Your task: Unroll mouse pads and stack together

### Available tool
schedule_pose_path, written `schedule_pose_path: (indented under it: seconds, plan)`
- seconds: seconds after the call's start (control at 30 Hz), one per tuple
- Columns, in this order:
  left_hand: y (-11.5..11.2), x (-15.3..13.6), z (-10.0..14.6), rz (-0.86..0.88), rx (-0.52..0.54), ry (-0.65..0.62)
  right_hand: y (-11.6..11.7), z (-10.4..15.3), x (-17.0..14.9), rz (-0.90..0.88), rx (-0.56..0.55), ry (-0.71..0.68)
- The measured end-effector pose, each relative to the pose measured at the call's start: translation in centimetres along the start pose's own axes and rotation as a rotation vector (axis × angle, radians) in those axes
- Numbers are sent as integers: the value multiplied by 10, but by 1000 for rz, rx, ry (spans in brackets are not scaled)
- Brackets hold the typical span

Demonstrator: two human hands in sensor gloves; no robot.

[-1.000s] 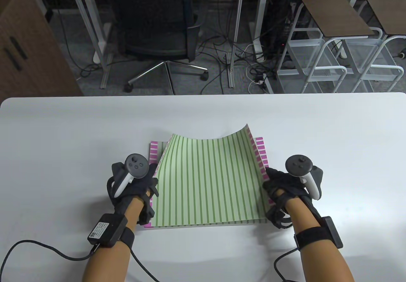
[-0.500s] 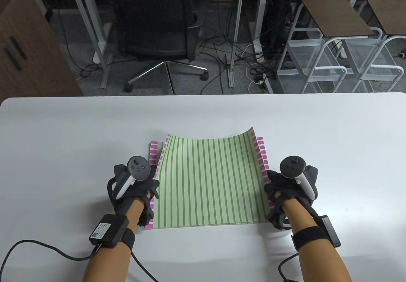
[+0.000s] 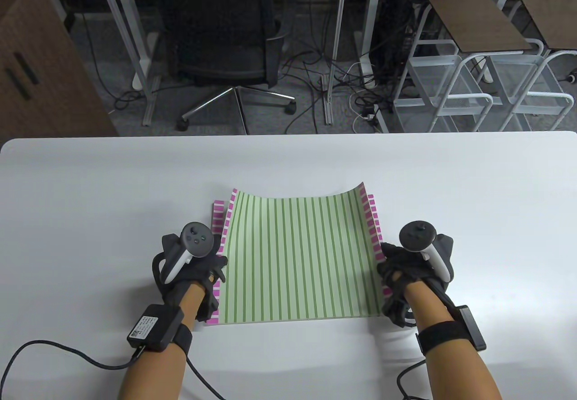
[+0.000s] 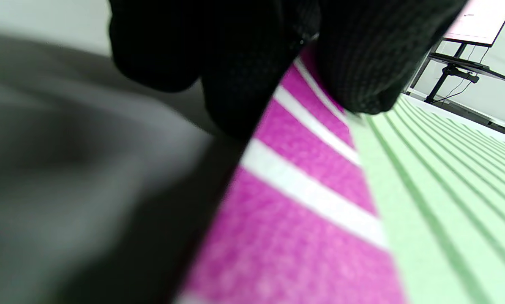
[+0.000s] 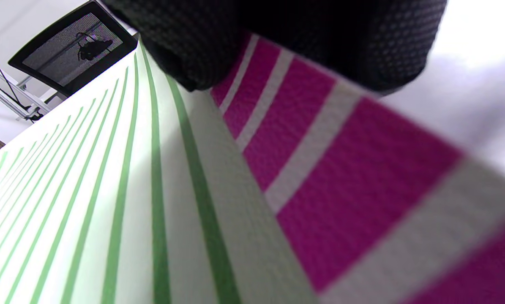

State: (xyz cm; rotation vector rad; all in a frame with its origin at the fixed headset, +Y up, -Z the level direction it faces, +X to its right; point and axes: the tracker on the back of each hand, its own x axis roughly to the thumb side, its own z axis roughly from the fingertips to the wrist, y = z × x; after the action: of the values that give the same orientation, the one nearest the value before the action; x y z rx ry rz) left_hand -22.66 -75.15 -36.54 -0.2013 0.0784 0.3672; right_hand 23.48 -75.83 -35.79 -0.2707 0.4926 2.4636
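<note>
A green-striped mouse pad (image 3: 297, 256) lies on top of a magenta-striped pad (image 3: 218, 215) in the middle of the white table (image 3: 90, 193). Its far edge still curls up. My left hand (image 3: 198, 260) presses on the stack's left edge; in the left wrist view its fingers (image 4: 353, 63) sit on the magenta stripes (image 4: 303, 211) beside the green pad (image 4: 446, 177). My right hand (image 3: 396, 267) holds the right edge; in the right wrist view its fingers (image 5: 201, 46) rest on the green pad (image 5: 108, 190) and magenta pad (image 5: 362, 169).
An office chair (image 3: 216, 30) and table legs stand beyond the table's far edge. Two white stools with brown tops (image 3: 478, 21) stand at the back right. Cables run from both wrists across the near table surface (image 3: 54, 350).
The green pad has been drawn flatter and squarer over the magenta pad; its curled far edge has dropped lower. Both hands shifted only slightly along the side edges.
</note>
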Motion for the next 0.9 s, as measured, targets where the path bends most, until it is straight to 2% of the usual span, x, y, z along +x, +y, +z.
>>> schedule_pose_path:
  seconds: [0.07,0.13,0.2,0.27,0.33,0.43,0.5,0.53,0.57,0.6,0.67,0.8,0.9]
  plan:
    - [3,-3,1,9,5,26,-3,3,-1,3,12,11]
    - [17,-6,7,4,62,86,-10,9,3,50,13,1]
    - [34,-3,14,18,147,38,-18,18,16,124,-81,-87]
    - [46,9,20,4,168,-77,-17,27,34,225,-137,-197]
    - [45,21,22,-83,103,-145,-4,30,49,318,-131,-278]
    - [27,31,19,-277,-72,-182,27,28,63,478,19,-346]
    - [8,29,13,-345,-251,-170,42,23,61,544,127,-315]
    - [1,27,11,-370,-306,-162,46,20,59,561,166,-298]
    - [-11,23,7,-417,-373,-136,42,16,53,535,213,-253]
    - [-14,20,3,-448,-402,-118,40,14,49,471,225,-231]
    - [-13,12,3,-284,-414,-114,31,12,38,447,253,-199]
    - [-14,12,2,-307,-425,-119,15,11,19,438,260,-173]
    - [-15,10,2,-288,-422,-125,14,11,17,424,259,-166]
